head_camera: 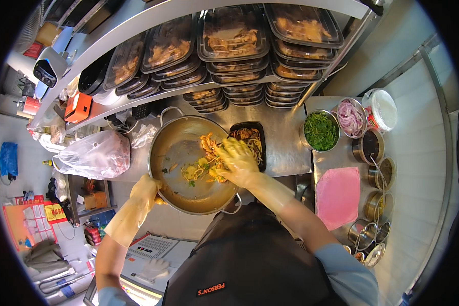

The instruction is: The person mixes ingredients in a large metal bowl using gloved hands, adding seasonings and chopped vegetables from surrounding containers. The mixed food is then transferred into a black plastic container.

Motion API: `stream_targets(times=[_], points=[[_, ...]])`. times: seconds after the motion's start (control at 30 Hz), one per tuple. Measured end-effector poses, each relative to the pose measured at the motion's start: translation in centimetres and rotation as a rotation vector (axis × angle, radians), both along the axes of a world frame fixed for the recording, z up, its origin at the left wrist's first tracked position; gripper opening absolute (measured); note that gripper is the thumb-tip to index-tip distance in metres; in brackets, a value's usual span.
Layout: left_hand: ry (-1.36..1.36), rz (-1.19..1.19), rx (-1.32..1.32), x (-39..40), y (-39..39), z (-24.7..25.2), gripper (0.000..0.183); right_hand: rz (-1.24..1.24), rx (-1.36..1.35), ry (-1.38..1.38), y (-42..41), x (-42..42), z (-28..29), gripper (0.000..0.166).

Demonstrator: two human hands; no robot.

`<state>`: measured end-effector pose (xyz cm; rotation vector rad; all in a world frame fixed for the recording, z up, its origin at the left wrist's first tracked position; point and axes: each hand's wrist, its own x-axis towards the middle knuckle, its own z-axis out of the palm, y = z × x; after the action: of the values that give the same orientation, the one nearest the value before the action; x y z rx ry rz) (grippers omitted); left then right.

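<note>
A wide two-handled metal pan (179, 141) is tilted in front of me, with a thin oily film inside. My left hand (143, 191), in a yellowish translucent glove, grips its left rim. Across the pan's right side lies my right hand (239, 162), gloved the same way, its fingers against mixed noodles and shredded food (210, 147). Whether those fingers enclose any food is hidden. Smaller bits, among them potato-like slices and greens (193, 172), are spread over the pan bottom. Touching the pan's right edge or just beside it, a black plastic container (264, 153) holds noodles and browned pieces.
Lidded food containers (233, 42) stand stacked on the metal shelf (248, 78) and beneath it. On the right are bowls of chopped greens (321, 131) and sliced red onion (351, 116), sauce pots (368, 145) and a pink cloth (337, 197). A filled plastic bag (99, 155) sits left.
</note>
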<state>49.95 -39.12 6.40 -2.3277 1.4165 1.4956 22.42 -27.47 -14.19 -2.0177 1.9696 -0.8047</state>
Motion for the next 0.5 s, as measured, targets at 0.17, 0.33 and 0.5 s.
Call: stream_targets(times=[0.17,0.33,0.5], points=[[-0.013,-0.015,-0.003,-0.2,-0.5,-0.9,0.025,-0.086,0.021,0.052,-3.1,-0.4,-5.4,0.058],[0.045,0.052,0.031,0.9,-0.5,-1.4,0.027,-0.407,-0.036,-0.67,-3.1,-1.0,-11.3,0.044],[0.039,0.019,0.021,-0.6,-2.5,-0.9,0.028,-0.594,0.103,-0.585,-4.8,-2.7,-17.4,0.038]])
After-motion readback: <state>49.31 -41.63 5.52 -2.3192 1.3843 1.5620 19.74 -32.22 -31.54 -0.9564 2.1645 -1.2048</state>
